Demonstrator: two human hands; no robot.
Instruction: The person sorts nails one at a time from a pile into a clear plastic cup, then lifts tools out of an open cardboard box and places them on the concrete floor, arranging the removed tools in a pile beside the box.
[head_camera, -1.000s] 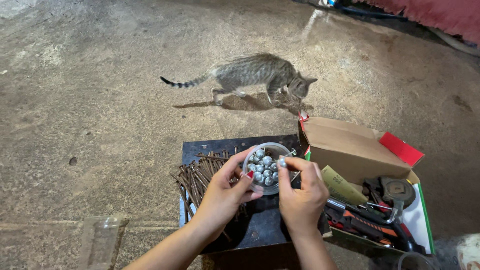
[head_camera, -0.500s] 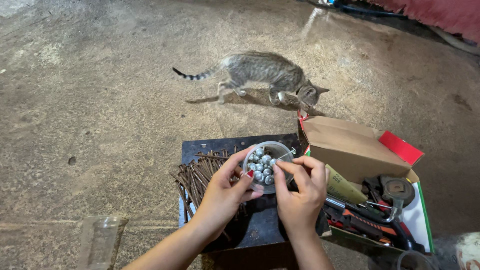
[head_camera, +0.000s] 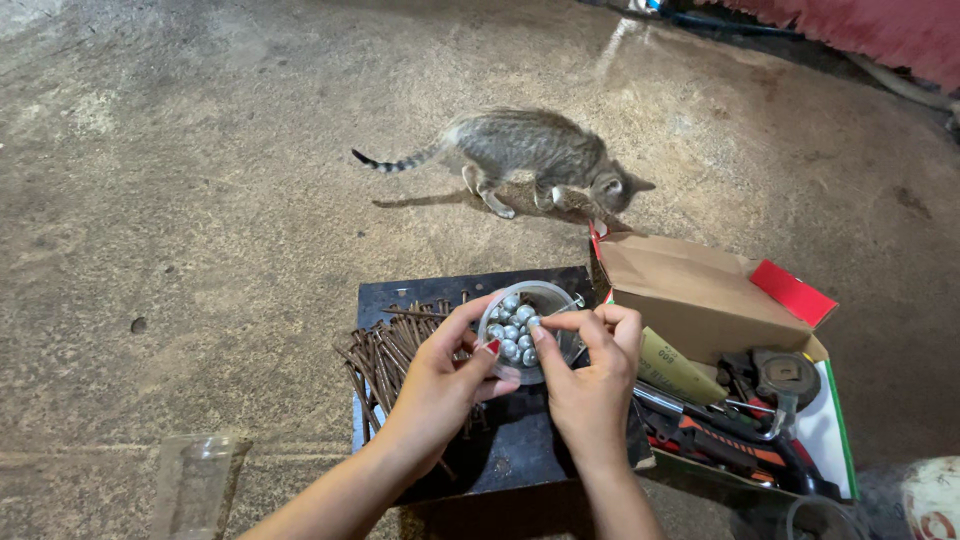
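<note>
Concrete floor (head_camera: 200, 200) bearing a dark metal plate (head_camera: 500, 450) with nails (head_camera: 385, 350), a cardboard box (head_camera: 700, 300), a clear cup (head_camera: 195, 480) and a cat (head_camera: 530, 150).

Left hand (head_camera: 440, 385) grips clear cup (head_camera: 545, 300) of silver balls (head_camera: 515, 333), right hand (head_camera: 590, 385) pinches inside it, over rusty nails (head_camera: 385, 355); tabby cat (head_camera: 535, 155) behind.

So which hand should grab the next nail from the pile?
Probably the right hand. Its fingertips are pinched over the clear cup of silver-capped nails, while the left hand grips that cup's side above the pile of rusty nails, so letting go could tip it.
</note>
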